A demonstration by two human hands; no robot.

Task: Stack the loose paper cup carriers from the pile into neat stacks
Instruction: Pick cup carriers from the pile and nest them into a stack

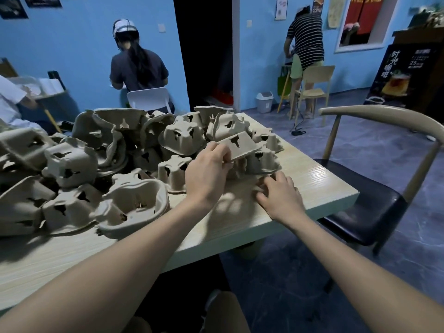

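Head view (close) down over table (312, 188)

Carrier pile (101, 164) on table (319, 188); chair (374, 207) right

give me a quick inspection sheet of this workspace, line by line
surface: pale wood-grain table, near right corner bare
job's things: loose pulp cup carriers heaped across the table, no neat stack seen yet
clutter: nothing seen besides the carriers
grippers: left hand pinches a tilted carrier; right hand on the table at the heap's edge
cables: black cable on the floor by the far chair
surroundings: dark-seated chair at right, two people facing away, white bin
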